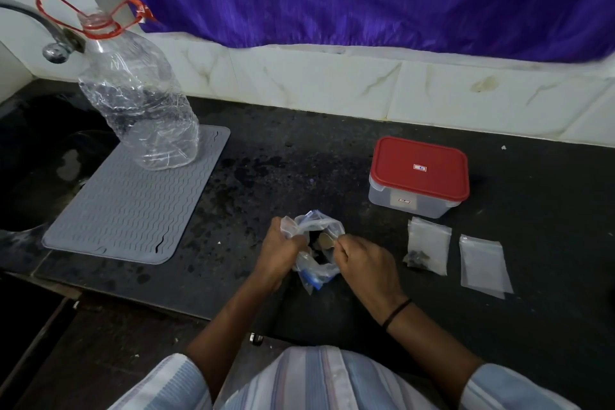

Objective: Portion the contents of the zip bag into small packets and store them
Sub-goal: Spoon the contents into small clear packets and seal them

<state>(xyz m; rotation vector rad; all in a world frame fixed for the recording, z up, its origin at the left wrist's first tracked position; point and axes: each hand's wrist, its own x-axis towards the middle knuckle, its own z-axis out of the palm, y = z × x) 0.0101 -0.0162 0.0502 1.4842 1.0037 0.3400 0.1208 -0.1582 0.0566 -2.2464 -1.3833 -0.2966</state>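
The right hand (pixel 361 263) pinches a small metal spoon (pixel 325 241) inside the clear blue-zip plastic bag (pixel 316 250), whose rim the left hand's (pixel 283 251) fingers grip. Scooping is under way; next likely comes a steady lift toward the empty small clear packet (pixel 484 265).

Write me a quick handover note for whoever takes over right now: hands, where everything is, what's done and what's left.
Left hand grips the rim of the clear blue-seal zip bag, holding it open on the black stone counter.
Right hand holds a small metal spoon at the bag's mouth.
Done: one small clear packet holds some dark pieces.
Left: the empty flat clear packet beside it still needs filling; the red-lidded plastic container behind is closed, nothing visibly stored yet.
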